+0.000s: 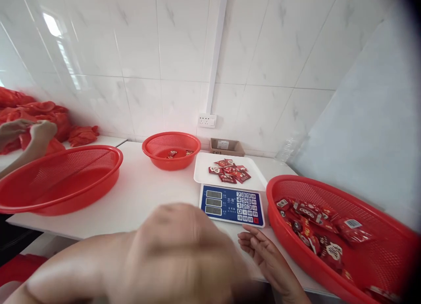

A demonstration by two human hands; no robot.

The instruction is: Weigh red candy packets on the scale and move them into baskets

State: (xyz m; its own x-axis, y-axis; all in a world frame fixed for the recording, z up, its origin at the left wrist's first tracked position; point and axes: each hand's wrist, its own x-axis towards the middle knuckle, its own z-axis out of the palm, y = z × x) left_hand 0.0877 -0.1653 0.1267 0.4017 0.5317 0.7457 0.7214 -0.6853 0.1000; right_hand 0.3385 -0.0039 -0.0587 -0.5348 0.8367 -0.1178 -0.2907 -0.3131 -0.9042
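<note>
My left hand is raised close to the camera, large and smeared by motion, so its fingers cannot be made out. Just below the front edge of the digital scale, my right hand has its fingers loosely stretched out and nothing in it. Several small red snack packets lie in a pile on the scale's white tray. Beside my right hand stands a large red basket holding red snack packets of several kinds.
A smaller red basket with a few packets stands by the wall, near a cardboard box. At left is another large red basket. Behind it, a co-worker's hands handle red plastic bags. A clear plastic wrapper lies at back right.
</note>
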